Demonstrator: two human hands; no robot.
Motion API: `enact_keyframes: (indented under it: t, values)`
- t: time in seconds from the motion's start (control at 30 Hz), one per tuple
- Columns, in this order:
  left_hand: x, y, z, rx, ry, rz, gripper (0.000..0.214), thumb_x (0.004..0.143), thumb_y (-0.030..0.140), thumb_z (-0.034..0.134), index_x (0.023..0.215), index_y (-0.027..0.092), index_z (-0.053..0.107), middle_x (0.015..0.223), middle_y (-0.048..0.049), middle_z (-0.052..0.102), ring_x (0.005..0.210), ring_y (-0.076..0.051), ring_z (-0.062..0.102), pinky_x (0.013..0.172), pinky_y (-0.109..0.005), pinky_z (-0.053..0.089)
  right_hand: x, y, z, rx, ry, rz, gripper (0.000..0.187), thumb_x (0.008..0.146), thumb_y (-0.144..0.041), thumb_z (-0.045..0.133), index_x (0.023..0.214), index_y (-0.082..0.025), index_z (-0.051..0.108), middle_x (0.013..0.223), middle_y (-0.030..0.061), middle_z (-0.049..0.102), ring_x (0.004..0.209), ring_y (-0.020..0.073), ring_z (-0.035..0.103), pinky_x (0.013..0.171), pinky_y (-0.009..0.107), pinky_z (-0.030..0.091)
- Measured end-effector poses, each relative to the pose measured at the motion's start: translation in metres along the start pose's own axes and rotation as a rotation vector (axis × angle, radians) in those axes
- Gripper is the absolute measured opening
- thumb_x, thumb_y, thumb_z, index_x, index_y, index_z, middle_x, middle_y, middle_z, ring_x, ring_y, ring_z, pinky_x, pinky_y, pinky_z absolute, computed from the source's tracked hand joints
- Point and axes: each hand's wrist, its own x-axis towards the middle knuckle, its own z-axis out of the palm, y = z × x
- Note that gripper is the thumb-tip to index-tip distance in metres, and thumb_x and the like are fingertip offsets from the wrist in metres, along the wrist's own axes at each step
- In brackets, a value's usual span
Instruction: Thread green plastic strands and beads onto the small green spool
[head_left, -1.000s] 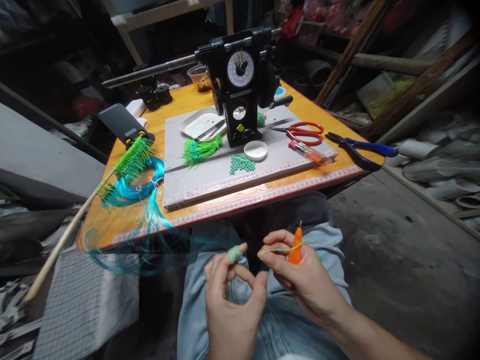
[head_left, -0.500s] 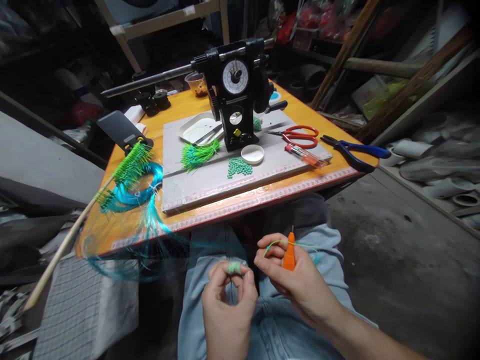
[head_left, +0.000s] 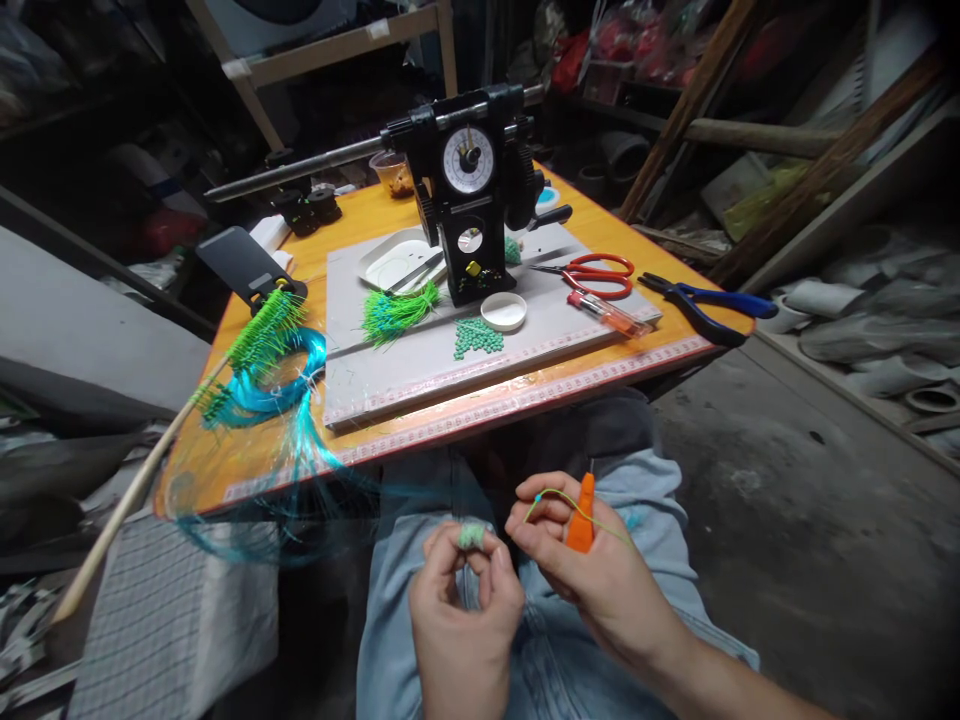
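Observation:
My left hand [head_left: 469, 610] is closed above my lap, thumb and fingertips together; whatever lies in that pinch is too small to make out. A pale green wrap [head_left: 471, 537] circles its index finger. My right hand [head_left: 592, 560] is close by on the right, also closed. It holds an orange tool [head_left: 581, 515] with a tapered body and a thin dark tip pointing up. Between its thumb and fingers runs a green line [head_left: 559, 493] with a small blue knot or bead [head_left: 538, 497], arching back over the hand. The two hands are a little apart.
On the table [head_left: 360, 455] stands a black geared device [head_left: 480, 200] with a dial. Green beads [head_left: 478, 339], a white lid [head_left: 504, 312], red scissors [head_left: 600, 275], blue-handled pliers [head_left: 705, 305] and a green-blue bundle [head_left: 400, 312] lie around it. Blue line [head_left: 315, 430] hangs over the front edge.
My left hand has shifted slightly right and down. In my right hand the orange tool leans a little more to the right, and the green line curves differently over it.

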Motion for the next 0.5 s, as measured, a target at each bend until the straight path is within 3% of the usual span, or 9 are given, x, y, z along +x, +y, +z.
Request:
enact_keyframes:
  t: [0.5]
  values:
    - [-0.0013,0.0014,0.0013,-0.049,0.012,0.012,0.012,0.066,0.01,0.065,0.06,0.019,0.06,0.061,0.0028,0.051,0.056,-0.01,0.048,0.051,-0.016,0.041,-0.0016,-0.001,0.0074,0.062,-0.012,0.035,0.034,0.075,-0.031,0.078,0.098,-0.02,0.056,0.076,-0.0042,0.061,0.042,-0.002,0.034,0.036,0.011,0.022]
